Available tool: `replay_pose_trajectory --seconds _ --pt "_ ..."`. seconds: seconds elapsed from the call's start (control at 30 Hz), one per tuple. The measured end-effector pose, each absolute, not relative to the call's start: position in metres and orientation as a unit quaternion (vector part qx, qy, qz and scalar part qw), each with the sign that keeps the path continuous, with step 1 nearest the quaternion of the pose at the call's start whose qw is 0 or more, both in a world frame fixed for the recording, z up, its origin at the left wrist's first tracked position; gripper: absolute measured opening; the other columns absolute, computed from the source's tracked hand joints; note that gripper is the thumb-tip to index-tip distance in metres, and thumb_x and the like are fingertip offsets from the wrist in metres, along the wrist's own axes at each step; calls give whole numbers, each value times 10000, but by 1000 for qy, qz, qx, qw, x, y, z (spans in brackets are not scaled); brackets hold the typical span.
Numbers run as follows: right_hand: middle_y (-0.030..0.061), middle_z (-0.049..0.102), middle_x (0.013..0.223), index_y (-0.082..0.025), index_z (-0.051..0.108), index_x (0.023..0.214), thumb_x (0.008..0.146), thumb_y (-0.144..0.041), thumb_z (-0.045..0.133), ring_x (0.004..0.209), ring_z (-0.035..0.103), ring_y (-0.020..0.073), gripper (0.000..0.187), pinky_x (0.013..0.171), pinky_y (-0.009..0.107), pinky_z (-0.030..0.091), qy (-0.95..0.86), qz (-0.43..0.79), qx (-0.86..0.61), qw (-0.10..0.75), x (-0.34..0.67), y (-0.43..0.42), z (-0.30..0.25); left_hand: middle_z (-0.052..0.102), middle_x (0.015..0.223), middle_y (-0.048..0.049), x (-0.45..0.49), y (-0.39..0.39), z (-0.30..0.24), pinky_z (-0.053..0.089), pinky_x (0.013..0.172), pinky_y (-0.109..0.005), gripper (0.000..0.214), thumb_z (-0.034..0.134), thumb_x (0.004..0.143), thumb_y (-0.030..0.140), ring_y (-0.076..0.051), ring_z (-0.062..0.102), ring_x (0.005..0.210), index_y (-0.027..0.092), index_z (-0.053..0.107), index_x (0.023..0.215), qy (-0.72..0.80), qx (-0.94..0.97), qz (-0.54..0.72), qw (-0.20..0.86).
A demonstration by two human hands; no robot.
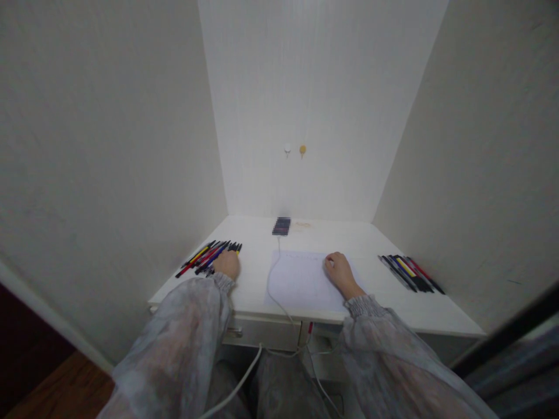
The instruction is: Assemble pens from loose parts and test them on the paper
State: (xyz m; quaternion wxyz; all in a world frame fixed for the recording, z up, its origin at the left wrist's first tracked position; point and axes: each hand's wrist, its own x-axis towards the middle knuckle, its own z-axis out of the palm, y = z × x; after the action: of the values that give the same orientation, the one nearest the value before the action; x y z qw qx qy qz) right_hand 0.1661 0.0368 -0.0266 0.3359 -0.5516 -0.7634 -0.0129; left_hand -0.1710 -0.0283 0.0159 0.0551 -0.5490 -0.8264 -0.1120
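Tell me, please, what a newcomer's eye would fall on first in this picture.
Probably the left pens and right pens, colourful against the white desk near its side edges. The left hand is at the left pens; the right hand is over the paper between the groups.

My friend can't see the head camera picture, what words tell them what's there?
A person's left hand is at a cluster of pens on a white desk; the right hand, loosely curled, is over a sheet of paper. More pens lie at right, and two hooks are on the back wall.
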Motion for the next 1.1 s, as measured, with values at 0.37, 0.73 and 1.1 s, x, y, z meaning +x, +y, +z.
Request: replay_pose_trajectory --seconds 0.37,0.73,1.1 --pt "79 580 765 -141 585 743 754 -188 424 763 506 174 168 738 295 392 -761 28 -494 420 161 30 -12 539 557 -75 -147 -9 33 388 574 -257 302 424 745 326 -162 528 598 114 576 593 -744 -570 -305 -170" --pt "110 435 1205 -219 505 1140 786 -109 400 941 471 186 385 833 360 384 -860 -97 -327 378 137 23 38 363 444 61 -31 -2 47 214 425 -206 342 603 589 438 -44 297 404 129 471 526 -447 -553 -428 -558" --pt "88 591 919 -175 593 887 800 -245 452 879 548 172 180 789 340 439 -781 144 -318 518 133 38 4 510 567 12 -36 15 18 325 514 -210 313 541 663 423 -78 423 513 115 589 688 -459 -626 -457 -435"
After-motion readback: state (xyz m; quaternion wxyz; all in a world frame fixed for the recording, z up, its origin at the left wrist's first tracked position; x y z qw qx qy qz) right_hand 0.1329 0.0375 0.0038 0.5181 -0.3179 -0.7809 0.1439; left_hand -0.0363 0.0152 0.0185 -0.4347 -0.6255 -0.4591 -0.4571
